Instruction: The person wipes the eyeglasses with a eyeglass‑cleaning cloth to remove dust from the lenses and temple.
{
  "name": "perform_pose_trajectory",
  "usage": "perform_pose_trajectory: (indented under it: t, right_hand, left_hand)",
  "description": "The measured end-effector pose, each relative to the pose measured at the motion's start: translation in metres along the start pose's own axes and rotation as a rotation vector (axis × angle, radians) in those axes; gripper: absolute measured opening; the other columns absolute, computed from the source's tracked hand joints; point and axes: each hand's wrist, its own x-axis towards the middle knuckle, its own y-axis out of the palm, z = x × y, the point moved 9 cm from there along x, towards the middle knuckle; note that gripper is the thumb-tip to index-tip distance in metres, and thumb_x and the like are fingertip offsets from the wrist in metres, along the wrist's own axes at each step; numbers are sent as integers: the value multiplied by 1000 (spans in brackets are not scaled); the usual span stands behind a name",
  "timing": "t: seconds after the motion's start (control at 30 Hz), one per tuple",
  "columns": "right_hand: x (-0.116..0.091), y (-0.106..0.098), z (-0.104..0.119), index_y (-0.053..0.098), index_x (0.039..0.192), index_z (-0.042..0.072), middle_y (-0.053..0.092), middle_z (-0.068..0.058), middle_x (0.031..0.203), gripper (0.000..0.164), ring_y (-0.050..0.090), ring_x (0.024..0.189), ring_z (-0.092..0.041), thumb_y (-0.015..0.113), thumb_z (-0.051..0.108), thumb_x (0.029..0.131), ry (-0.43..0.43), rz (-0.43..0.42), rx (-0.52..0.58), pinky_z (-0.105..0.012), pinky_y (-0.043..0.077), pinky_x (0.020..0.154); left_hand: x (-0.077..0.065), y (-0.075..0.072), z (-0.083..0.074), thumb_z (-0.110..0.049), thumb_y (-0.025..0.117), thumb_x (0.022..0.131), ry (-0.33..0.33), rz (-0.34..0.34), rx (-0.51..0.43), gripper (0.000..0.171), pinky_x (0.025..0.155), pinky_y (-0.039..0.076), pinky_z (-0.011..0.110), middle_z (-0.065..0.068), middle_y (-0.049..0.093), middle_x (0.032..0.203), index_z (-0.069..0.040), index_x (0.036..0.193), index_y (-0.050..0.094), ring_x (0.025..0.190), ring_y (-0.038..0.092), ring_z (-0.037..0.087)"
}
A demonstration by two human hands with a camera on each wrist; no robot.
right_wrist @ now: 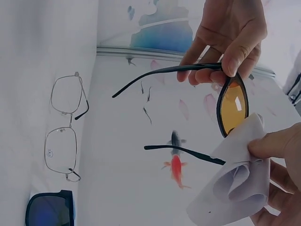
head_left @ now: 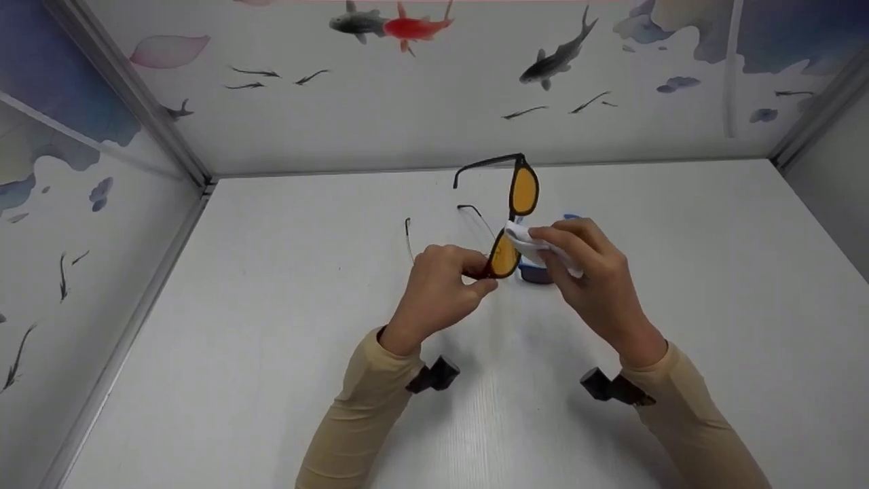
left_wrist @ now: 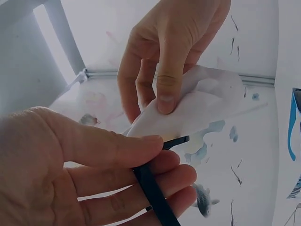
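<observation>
Black-framed glasses (head_left: 524,190) with orange lenses are held up above the table, tilted on their side with the temples unfolded. My left hand (head_left: 441,285) pinches them at one end, and in the left wrist view the thumb (left_wrist: 136,148) lies over the frame near the hinge. A folded white cloth (head_left: 526,241) is pinched between the thumb and fingers of my right hand (head_left: 601,278). It lies against the glasses near the bridge. In the right wrist view the cloth (right_wrist: 235,179) hides one lens, while the orange lens (right_wrist: 233,106) nearer my left hand shows.
Thin metal-rimmed glasses (right_wrist: 61,149) lie on the white table (head_left: 237,339), partly behind my left hand in the head view. Dark-lensed sunglasses (right_wrist: 49,212) with blue parts lie beside them. Panels with painted fish (head_left: 553,64) stand at the back and left.
</observation>
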Motion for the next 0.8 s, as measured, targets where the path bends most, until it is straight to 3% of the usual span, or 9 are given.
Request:
perform_pose_trajectory:
  t: [0.27, 0.43, 0.57, 0.67, 0.8]
  right_hand:
    - [2, 0, 11, 67, 112, 5, 61, -14, 103, 43, 62, 91, -26, 76, -13, 74, -51, -11, 15, -16, 47, 86]
    - [-2, 5, 29, 69, 110, 8, 61, -14, 101, 25, 62, 87, -27, 71, 2, 86, -168, 35, 1, -25, 51, 74]
    - [-10, 5, 38, 71, 108, 8, 63, -14, 97, 18, 60, 81, -27, 61, 17, 96, -265, 45, -31, -37, 51, 63]
    - [-13, -1, 33, 72, 104, 9, 64, -13, 95, 18, 59, 79, -29, 59, 19, 97, -250, 23, -78, -41, 51, 63]
    - [-11, -9, 22, 74, 100, 7, 64, -14, 94, 13, 58, 79, -31, 71, 6, 88, -157, -20, -142, -43, 49, 66]
  left_hand:
    - [-3, 5, -8, 0, 70, 85, 54, -4, -94, 11, 78, 50, 28, 3, 73, 87, -2, 93, 76, 81, 67, 11]
    - [-1, 5, -12, -1, 70, 85, 114, -7, -152, 11, 75, 52, 25, 4, 73, 88, -2, 95, 76, 81, 68, 10]
    - [-1, 6, -9, -2, 70, 86, 112, 25, -206, 11, 74, 52, 25, 4, 73, 88, -3, 95, 76, 82, 68, 9]
    - [-3, 7, -5, 0, 69, 85, 88, 43, -221, 11, 75, 52, 26, 4, 73, 88, -2, 94, 76, 82, 68, 9]
    - [-6, 8, -5, 0, 70, 84, 69, 54, -190, 11, 77, 51, 27, 4, 73, 87, -2, 93, 76, 81, 67, 10]
